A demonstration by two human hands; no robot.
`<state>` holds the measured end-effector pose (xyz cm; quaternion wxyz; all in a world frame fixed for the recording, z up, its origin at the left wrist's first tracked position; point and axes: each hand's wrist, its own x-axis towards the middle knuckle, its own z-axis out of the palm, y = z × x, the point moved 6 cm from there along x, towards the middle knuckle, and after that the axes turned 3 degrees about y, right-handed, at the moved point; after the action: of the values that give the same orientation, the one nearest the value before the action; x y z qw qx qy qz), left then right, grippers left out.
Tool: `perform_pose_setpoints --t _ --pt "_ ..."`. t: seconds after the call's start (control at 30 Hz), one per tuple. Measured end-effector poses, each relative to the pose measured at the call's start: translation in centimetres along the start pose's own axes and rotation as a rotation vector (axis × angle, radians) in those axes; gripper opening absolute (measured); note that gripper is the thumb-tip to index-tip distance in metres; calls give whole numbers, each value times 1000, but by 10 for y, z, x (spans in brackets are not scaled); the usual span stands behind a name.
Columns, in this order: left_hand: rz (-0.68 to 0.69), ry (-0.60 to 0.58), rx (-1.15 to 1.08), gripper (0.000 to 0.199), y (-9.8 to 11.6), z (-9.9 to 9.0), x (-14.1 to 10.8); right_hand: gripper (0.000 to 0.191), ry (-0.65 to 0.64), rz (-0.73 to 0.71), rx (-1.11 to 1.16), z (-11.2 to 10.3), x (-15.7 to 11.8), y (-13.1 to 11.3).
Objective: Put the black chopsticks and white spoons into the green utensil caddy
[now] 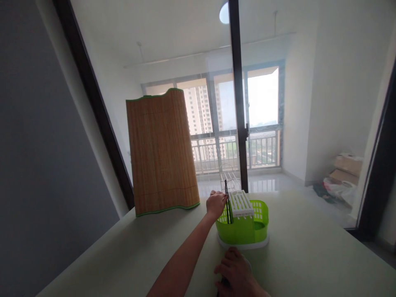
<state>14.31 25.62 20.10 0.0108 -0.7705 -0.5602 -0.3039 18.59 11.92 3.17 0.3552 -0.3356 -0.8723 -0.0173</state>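
My left hand (216, 203) is closed on dark chopsticks (228, 206), held upright with their lower ends inside the left part of a green plastic utensil holder (239, 231). A white slotted rack (240, 203) with small hooks along its front edge sits across the holder's top, and a white base shows beneath. Close to the bottom of the view, my right hand (233, 270) rests low over the table in front of the holder, fingers curled around something dark that is mostly hidden. Part of a pale rounded edge peeks out beside that hand.
A bamboo mat (162, 154) with green edging stands upright on the pale table (306, 247), left of the holder. A wire rack (229, 177) is behind the holder. Beyond the table are a dark-framed glass door (239, 103) and cardboard boxes (348, 164) on the floor at right.
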Motion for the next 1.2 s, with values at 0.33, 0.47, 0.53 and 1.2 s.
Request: perform_pose_setpoints --t 0.33,0.47,0.53,1.2 --pt "80 205 -44 30 -6 -39 -78 19 141 206 111 -34 1 12" --pt "7 161 -92 24 -18 -38 -161 18 174 261 111 -41 0 17" --pt "-63 60 -96 23 -23 -28 -199 17 177 274 110 -44 0 17" --pt "-381 -428 386 38 -28 -9 -254 14 58 167 62 -47 2 0"
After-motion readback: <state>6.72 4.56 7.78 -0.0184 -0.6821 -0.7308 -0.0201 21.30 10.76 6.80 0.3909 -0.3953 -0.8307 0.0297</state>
